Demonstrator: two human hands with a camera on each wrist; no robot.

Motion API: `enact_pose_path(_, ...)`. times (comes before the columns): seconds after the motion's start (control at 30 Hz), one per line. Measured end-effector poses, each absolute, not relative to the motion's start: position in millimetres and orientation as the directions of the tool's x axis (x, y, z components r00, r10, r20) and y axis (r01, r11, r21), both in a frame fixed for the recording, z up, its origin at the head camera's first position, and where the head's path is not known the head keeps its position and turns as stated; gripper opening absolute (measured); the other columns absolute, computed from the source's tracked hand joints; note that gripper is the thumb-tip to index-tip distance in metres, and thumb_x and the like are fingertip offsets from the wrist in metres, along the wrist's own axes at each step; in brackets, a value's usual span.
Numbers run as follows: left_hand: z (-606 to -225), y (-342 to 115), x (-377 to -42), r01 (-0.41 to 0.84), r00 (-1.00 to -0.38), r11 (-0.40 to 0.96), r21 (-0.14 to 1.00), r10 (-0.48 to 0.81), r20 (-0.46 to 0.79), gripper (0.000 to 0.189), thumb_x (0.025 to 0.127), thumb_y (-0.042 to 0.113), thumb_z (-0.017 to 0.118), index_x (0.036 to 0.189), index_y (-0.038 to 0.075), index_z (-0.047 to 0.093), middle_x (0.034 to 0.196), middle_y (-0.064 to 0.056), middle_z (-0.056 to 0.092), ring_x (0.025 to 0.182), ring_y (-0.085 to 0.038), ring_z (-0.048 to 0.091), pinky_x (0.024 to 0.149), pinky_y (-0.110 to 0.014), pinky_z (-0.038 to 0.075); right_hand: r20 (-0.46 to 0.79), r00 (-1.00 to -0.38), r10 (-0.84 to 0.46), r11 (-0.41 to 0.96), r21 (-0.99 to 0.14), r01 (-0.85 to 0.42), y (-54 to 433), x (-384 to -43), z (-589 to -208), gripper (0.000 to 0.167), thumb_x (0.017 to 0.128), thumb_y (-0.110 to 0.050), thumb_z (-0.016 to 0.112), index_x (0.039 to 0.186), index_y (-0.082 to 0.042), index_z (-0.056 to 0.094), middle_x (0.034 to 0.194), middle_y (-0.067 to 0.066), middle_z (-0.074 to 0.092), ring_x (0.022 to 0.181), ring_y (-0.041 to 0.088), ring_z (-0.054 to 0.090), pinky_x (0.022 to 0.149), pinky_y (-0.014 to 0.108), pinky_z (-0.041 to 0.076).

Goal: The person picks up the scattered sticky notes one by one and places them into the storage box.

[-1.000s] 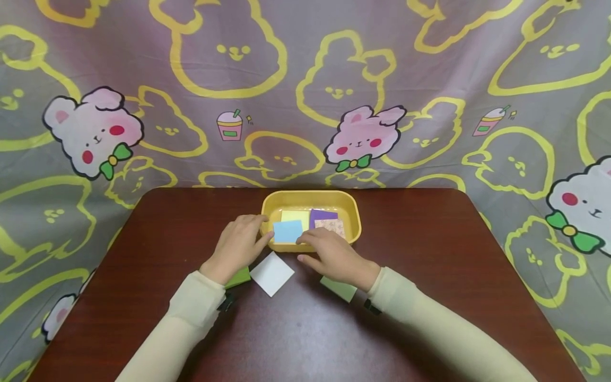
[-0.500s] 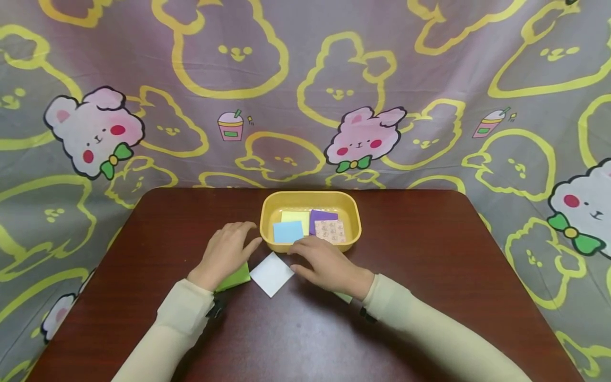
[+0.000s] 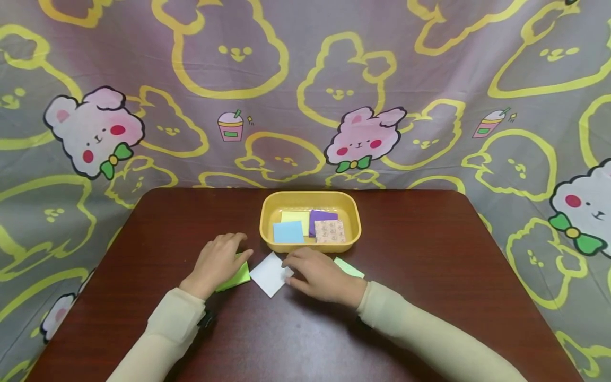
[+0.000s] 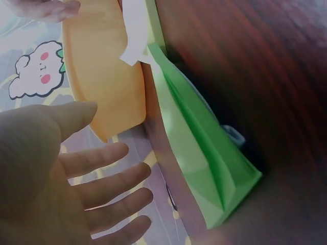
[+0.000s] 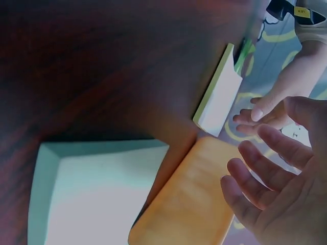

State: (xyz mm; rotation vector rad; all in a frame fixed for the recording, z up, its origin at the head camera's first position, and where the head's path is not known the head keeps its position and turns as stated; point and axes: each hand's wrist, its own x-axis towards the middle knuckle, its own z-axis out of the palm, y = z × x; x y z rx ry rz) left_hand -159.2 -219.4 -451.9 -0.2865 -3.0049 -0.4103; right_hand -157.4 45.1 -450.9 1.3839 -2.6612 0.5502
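My left hand [image 3: 215, 262] hovers over the bright green sticky-note pad [image 3: 238, 277], fingers relaxed and holding nothing. In the left wrist view that green pad [image 4: 199, 148] lies apart from the fingers, its layers slightly spread. My right hand [image 3: 322, 276] hangs by the right corner of the white pad [image 3: 268, 276], fingers loosely bent and nothing in them; whether it touches the pad I cannot tell. A light green pad [image 3: 349, 267] lies beyond the right wrist, partly covered by it. In the right wrist view the pale green pad [image 5: 102, 199] sits close to the camera.
A yellow plastic tray [image 3: 310, 248] stands behind the hands. It holds a blue pad [image 3: 288, 232], a pale yellow pad [image 3: 296, 216], a purple pad [image 3: 322, 215] and a patterned pad [image 3: 329, 232]. The brown table [image 3: 420, 228] meets a printed curtain [image 3: 305, 106] at the back.
Both hands have drawn back from the tray, toward the near side and to the left. The left now hovers over the green pad, the right by the white one. The pads stay put.
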Motion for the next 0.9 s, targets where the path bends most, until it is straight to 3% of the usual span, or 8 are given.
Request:
enact_pose_path(0.23, -455.3, -226.4, -156.1, 0.192, -0.981, 0.956, 0.222, 0.182, 0.063, 0.052, 0.093, 0.036, 0.071, 0.130, 0.000, 0.064, 0.127, -0.022, 0.067, 0.116, -0.042, 0.063, 0.094, -0.059, 0.050, 0.199, -0.594, -0.779, 0.544, -0.256, -0.799, 42.2, -155.7, -457.6, 0.029, 0.096, -0.030, 0.068, 0.119, -0.014, 0.068, 0.116, -0.001, 0.069, 0.108, 0.016, 0.063, 0.097, 0.034, 0.051)
enact_pose_path(0.43, -455.2, -234.7, -153.7, 0.160, -0.984, 0.965, 0.207, 0.173, -0.045, 0.072, 0.083, 0.044, 0.080, 0.135, -0.001, 0.059, 0.131, -0.022, 0.064, 0.117, -0.042, 0.061, 0.093, -0.061, 0.050, 0.177, -0.597, -0.782, 0.548, -0.259, -0.795, 40.8, -155.7, -459.5, 0.031, 0.096, -0.031, 0.067, 0.121, -0.013, 0.068, 0.120, 0.000, 0.068, 0.110, 0.017, 0.062, 0.097, 0.035, 0.050)
enact_pose_path(0.6, -456.2, -238.5, -152.1, 0.173, -0.976, 0.961, 0.213, 0.196, -0.090, 0.081, 0.074, 0.046, 0.087, 0.136, 0.001, 0.059, 0.124, -0.021, 0.063, 0.107, -0.038, 0.063, 0.083, -0.057, 0.052, 0.176, -0.596, -0.783, 0.548, -0.256, -0.796, 40.2, -155.9, -458.7, 0.031, 0.096, -0.031, 0.067, 0.121, -0.013, 0.068, 0.121, 0.001, 0.068, 0.112, 0.017, 0.062, 0.098, 0.036, 0.050)
enact_pose_path(0.9, -459.9, -239.8, -153.5, 0.155, -0.978, 0.958, 0.241, 0.183, -0.097, 0.082, 0.068, 0.043, 0.092, 0.133, 0.004, 0.061, 0.114, -0.018, 0.061, 0.097, -0.033, 0.059, 0.074, -0.050, 0.052, 0.177, -0.592, -0.786, 0.544, -0.256, -0.799, 39.5, -155.9, -460.6, 0.031, 0.096, -0.031, 0.068, 0.120, -0.013, 0.068, 0.119, 0.000, 0.068, 0.111, 0.016, 0.062, 0.097, 0.035, 0.050)
